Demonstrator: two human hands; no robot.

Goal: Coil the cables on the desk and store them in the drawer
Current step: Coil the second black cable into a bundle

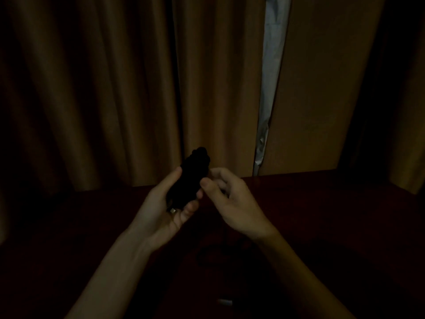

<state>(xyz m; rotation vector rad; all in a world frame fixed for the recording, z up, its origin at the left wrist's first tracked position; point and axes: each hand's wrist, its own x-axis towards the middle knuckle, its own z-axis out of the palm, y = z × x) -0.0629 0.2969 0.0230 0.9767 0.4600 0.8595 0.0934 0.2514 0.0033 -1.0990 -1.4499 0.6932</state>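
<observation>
Here, the left hand [165, 203] curls round a dark cable bundle [190, 176], thumb on its left side and fingers wrapped under it, holding it above the counter [322, 215]. A small metal plug [173, 210] glints at the bundle's lower end, against the palm. The right hand [230, 196] sits just beside the bundle with fingers bent and thumb close to the forefinger; the gloom hides whether it pinches a strand. Brown curtains [103, 88] hang behind the counter, a pale strip [268, 88] showing between two of them.
</observation>
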